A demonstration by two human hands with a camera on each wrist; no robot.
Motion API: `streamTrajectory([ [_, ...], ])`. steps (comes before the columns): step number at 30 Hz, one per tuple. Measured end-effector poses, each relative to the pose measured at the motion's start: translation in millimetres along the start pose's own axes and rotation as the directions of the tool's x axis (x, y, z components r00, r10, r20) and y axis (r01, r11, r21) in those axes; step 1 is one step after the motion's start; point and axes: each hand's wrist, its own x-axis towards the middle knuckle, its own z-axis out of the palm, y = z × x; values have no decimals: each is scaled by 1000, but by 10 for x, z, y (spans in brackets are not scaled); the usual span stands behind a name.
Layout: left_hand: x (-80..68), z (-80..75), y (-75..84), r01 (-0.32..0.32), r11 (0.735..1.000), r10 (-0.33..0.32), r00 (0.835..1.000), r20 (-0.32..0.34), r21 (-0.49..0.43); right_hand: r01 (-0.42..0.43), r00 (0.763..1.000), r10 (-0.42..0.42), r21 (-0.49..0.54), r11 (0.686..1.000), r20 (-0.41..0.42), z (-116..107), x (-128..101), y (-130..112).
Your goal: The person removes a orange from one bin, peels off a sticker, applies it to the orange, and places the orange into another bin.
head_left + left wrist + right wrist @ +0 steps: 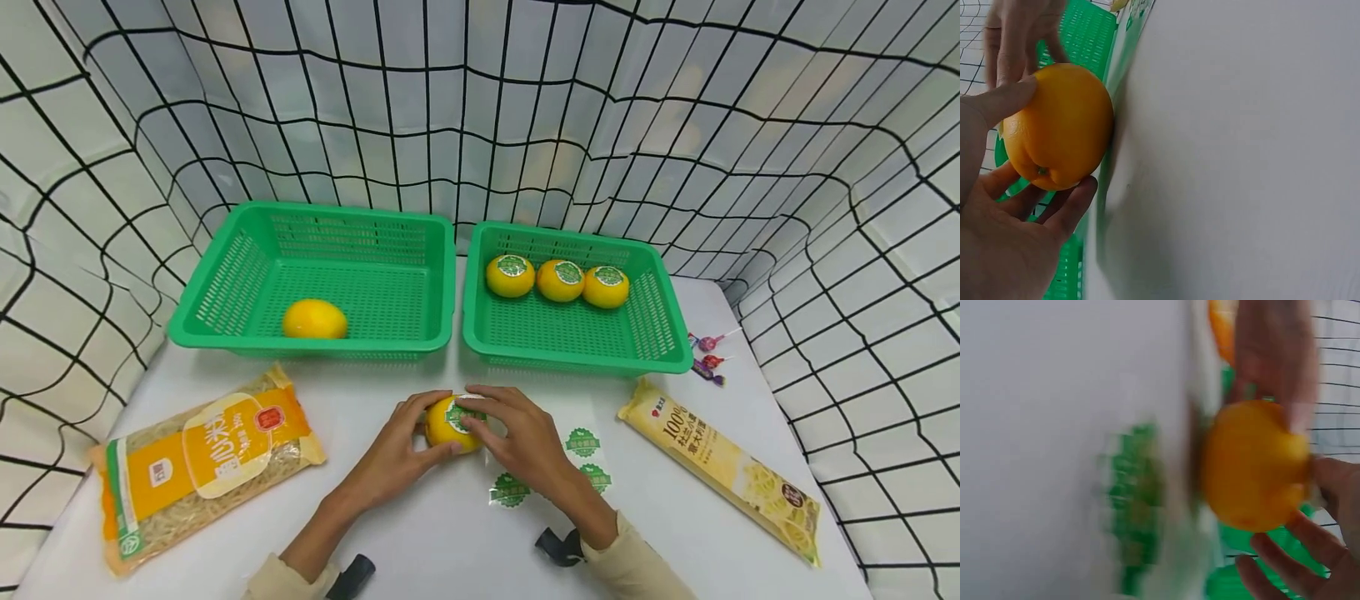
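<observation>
Low over the table, my left hand (401, 446) grips an orange (441, 427), its thumb on the near side and its fingers curving round the far side. A green-and-white sticker (455, 414) sits on the fruit's upper right. My right hand (521, 433) touches the orange at this sticker, its thumb and fingers spread over it; part of the sticker is hidden beneath them. The orange's dimpled end shows in the left wrist view. A clear sheet with several green stickers (582, 442) lies under and beside my right hand, blurred in the right wrist view.
Behind stand two green baskets: the left basket (390, 287) holds one plain orange (315, 319), the right basket (525, 333) three stickered oranges (560, 283). A grain bag (210, 467) lies left, a pasta packet (723, 471) right, wrapped candies (708, 367) beyond. Black netting surrounds the table.
</observation>
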Motion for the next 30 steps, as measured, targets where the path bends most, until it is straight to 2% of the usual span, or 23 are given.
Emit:
streamTrajectory([
  [2,4,2,14,-7,999,7,1000,-21,-37,-49,998,48,21,999,26,32,-33,11],
  [6,47,54,51,-32,994,20,993,-114,-101,-114,993,109,85,990,53,88,-102,37],
  [9,75,112,64,-1,990,-22,986,-165,-141,-151,987,142,127,980,75,109,-143,60],
  [13,82,153,57,50,978,-88,979,-185,-204,-200,978,195,81,976,68,89,-195,93],
  [16,94,156,56,33,978,-77,975,-207,-207,-174,985,174,17,985,20,46,-180,96],
  [20,90,152,49,7,980,-54,971,-233,-198,-72,997,72,6,997,-27,58,-102,57],
  [23,58,156,26,13,978,-66,967,-248,-209,-24,1000,25,-79,997,9,136,-115,27],
  [27,19,169,-2,33,971,-95,964,-249,-239,-13,995,38,-255,967,93,205,-208,-18],
  [30,11,175,1,70,956,-139,963,-232,-284,-52,988,88,-259,964,127,214,-253,-62],
])
